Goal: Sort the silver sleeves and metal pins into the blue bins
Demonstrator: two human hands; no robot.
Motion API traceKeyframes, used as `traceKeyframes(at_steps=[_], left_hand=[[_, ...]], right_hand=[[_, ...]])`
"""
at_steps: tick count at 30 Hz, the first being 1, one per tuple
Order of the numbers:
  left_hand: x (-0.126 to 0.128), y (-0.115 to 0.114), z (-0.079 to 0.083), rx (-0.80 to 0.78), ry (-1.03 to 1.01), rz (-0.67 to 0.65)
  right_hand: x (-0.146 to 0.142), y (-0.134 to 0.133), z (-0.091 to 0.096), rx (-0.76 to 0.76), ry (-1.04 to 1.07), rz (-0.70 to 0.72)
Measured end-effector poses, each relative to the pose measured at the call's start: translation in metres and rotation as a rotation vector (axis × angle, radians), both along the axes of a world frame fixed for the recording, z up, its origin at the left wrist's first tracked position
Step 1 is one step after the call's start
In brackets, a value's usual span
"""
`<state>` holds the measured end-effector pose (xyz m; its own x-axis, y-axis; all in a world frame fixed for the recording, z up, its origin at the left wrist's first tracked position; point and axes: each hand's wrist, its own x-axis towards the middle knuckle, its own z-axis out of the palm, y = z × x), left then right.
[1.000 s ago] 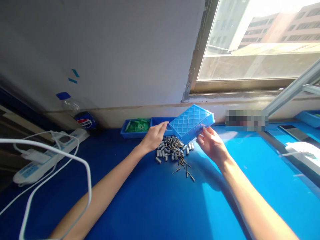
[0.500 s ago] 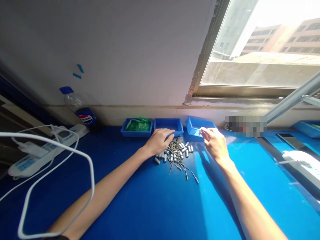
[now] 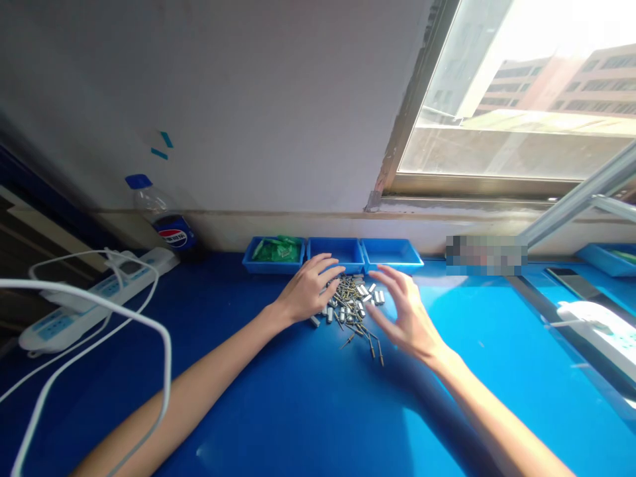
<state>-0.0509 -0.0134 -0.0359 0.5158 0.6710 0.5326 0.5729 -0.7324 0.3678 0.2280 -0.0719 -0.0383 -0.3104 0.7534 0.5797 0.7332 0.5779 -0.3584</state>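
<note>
A mixed pile of rivets (image 3: 371, 349) and short silver metal cylinders (image 3: 379, 297) lies on the blue table. At its left edge is my left hand (image 3: 311, 289), fingers apart and curved over the nearest pieces; I cannot tell whether the fingertips touch them. My right hand (image 3: 401, 311) is on the other side, thumb and fingers spread, with nothing in it. Behind the pile stand the middle blue tray (image 3: 342, 267) and the right blue tray (image 3: 397, 267), side by side, with bare floors where visible. The left blue tray (image 3: 273, 268) holds green plastic packets (image 3: 275, 249).
A cola bottle (image 3: 171, 228) and a white power strip (image 3: 99, 298) stand at the left, with a white cable (image 3: 166, 371) looping in front. At the right are another power strip (image 3: 601, 324), a dark flat device (image 3: 571, 281) and a further blue tray (image 3: 606, 260).
My right hand has let go of the right blue tray, which now sits straight beside the middle one, and has come down to the pile with its fingers spread. My left hand stays near the pile.
</note>
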Motion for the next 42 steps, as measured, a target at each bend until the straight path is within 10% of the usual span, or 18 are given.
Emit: traceKeyframes(at_steps=[6,19,26,35,42], left_hand=[[-0.017,-0.009,-0.004,0.082,-0.057,0.044],[-0.058,-0.036,-0.001,-0.067,-0.161,0.223],[-0.075,-0.041,-0.016,-0.357,-0.278,0.352],[-0.078,-0.043,-0.026,-0.341,-0.211,0.359],[-0.077,-0.044,-0.031,-0.345,-0.299,0.336]], right_hand=[[-0.029,-0.018,-0.022,0.194,-0.384,0.427],[-0.058,0.022,-0.020,0.237,-0.066,0.282],[-0.095,0.059,0.013,0.084,-0.059,0.235],[-0.171,0.122,0.032,0.021,-0.502,0.295],[-0.168,0.130,0.022,0.067,-0.168,0.472]])
